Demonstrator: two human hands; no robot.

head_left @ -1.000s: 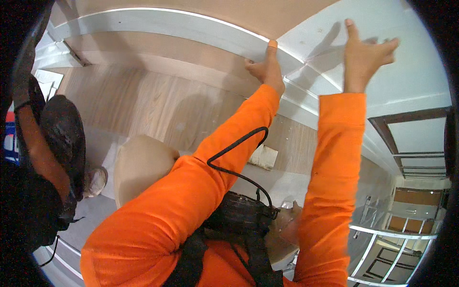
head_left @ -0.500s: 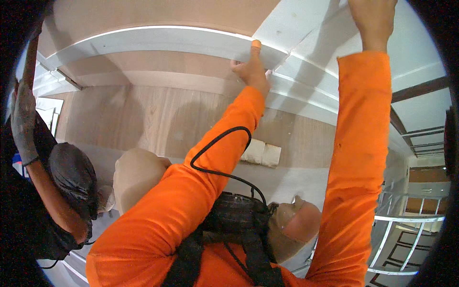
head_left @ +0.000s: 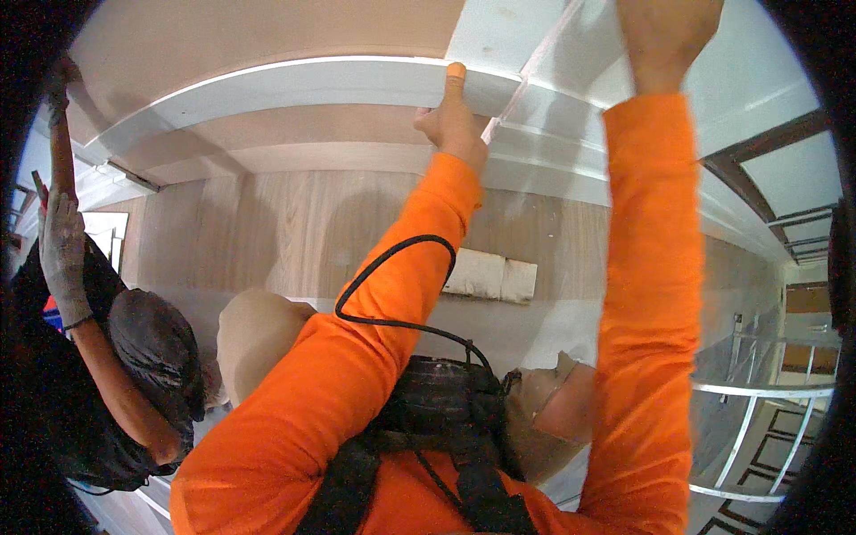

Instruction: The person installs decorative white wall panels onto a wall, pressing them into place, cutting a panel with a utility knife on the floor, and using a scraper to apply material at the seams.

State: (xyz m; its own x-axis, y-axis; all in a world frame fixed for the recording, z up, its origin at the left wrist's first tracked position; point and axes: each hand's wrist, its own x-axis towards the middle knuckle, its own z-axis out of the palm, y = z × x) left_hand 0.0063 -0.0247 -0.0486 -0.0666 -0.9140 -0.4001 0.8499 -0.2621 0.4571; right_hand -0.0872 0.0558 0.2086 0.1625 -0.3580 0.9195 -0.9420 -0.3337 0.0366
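Sleeves [head_left: 655, 267] of orange cloth are nearest, and they cover both forearms of the person. A black cord [head_left: 392, 321] makes a loop over the left one, and between the arms sits a black pouch [head_left: 441, 401].

Farther out, the left hand [head_left: 456, 129] is placed at a long white strip [head_left: 312, 85], which runs across a brown wall panel [head_left: 267, 36]. One finger lies over the face of the strip, and its tip, orange in colour, comes to the upper edge. Another digit is near the lower edge, but I cannot tell whether the hand grasps the strip or only presses on it. The right hand [head_left: 669, 49] is raised in front of a white panel [head_left: 497, 36]; its fingers are cut off by the upper border, so I cannot say if it holds something.

By my judgement, the strip is rather light for its length and quite stiff, yet it may bend if only one end is supported. The face looks smooth, so bare skin could slip a little, and the thin edges may chip. It seems best to take it by both long edges, at two places well apart.

Beyond, a pale block [head_left: 490, 276] lies on a wood-patterned surface [head_left: 303, 223]. At the left is a co-worker's gloved hand [head_left: 62, 254]; far right, a white metal frame [head_left: 767, 390].
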